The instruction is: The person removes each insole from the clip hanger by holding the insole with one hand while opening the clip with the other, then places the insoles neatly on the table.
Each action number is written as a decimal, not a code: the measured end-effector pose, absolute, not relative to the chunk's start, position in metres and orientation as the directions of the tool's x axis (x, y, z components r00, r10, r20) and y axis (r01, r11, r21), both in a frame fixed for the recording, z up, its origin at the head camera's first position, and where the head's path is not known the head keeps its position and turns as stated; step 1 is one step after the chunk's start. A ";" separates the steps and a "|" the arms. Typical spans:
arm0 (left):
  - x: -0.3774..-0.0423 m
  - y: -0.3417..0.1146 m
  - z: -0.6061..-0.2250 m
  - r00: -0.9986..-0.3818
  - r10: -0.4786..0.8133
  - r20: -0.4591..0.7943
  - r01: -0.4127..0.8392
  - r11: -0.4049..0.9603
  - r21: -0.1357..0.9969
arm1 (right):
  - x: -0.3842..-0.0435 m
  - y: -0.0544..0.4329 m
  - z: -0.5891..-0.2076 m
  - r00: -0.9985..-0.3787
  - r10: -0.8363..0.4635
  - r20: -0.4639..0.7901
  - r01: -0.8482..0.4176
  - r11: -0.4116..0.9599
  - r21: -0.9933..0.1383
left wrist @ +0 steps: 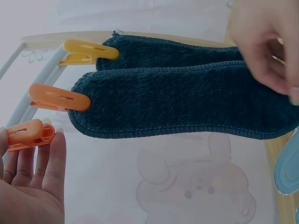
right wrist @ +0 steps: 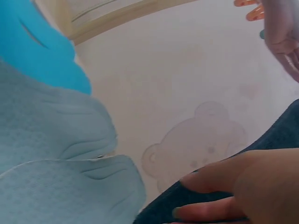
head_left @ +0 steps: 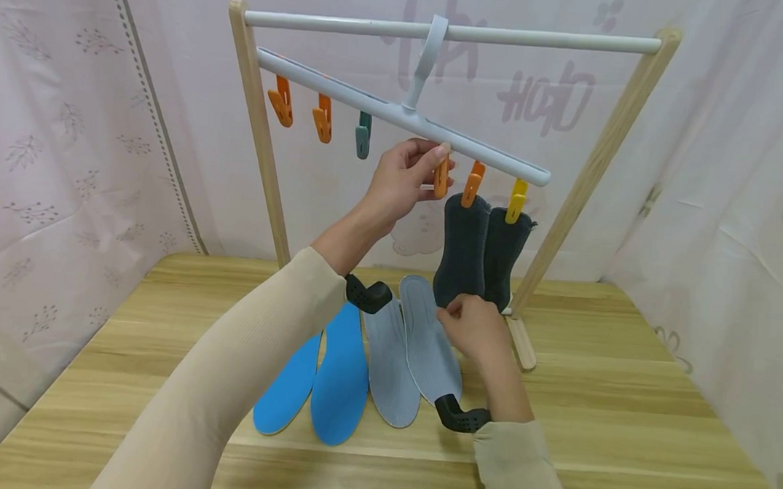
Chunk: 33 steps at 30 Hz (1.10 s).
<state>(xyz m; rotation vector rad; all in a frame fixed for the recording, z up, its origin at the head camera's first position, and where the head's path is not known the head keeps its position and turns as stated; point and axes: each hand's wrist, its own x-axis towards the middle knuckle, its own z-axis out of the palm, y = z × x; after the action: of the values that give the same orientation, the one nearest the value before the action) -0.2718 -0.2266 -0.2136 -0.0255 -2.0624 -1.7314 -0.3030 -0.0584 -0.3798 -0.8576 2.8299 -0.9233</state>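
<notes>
My left hand (head_left: 404, 179) pinches an orange clothes peg (head_left: 441, 177) under the sloping white hanger (head_left: 384, 111). To its right, two dark fuzzy insoles hang by their ends. An orange peg (left wrist: 60, 97) holds the nearer dark insole (left wrist: 168, 100); a yellow peg (left wrist: 91, 51) holds the other dark insole (head_left: 505, 253). Low down, my right hand (head_left: 476, 325) has its fingers loosely bent at the lower end of the nearer dark insole, above the grey insoles. Thumb and finger stand apart in the right wrist view, overlapping the dark cloth, with nothing pinched between them.
Two grey insoles (head_left: 427, 341) and two blue insoles (head_left: 339, 381) lie on the wooden table (head_left: 620, 415). The hanger hooks over the white rail (head_left: 545, 38) of a wooden-legged rack. Two more orange pegs (head_left: 323, 117) and a green peg (head_left: 363, 134) hang at its left.
</notes>
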 end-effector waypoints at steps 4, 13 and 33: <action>-0.271 -0.227 -0.213 -0.901 -0.265 0.344 0.295 0.208 0.932 | -0.300 -0.057 -0.371 -0.888 -0.393 0.238 -0.453 0.661 -0.598; -0.271 -0.227 -0.214 -0.900 -0.262 0.347 0.300 0.206 0.932 | -0.303 -0.061 -0.372 -0.861 -0.056 0.505 -0.468 0.476 -0.744; -0.269 -0.227 -0.222 -0.885 -0.224 0.408 0.354 0.247 0.902 | -0.316 -0.056 -0.378 -0.922 -0.197 0.335 -0.375 0.226 -0.899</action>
<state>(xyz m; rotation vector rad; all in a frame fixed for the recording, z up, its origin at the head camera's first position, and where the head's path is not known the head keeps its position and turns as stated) -0.2688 -0.2265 -0.2219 -0.1175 -2.0664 -1.6787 -0.3163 -0.0563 -0.3782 -0.6051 2.5725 -1.9626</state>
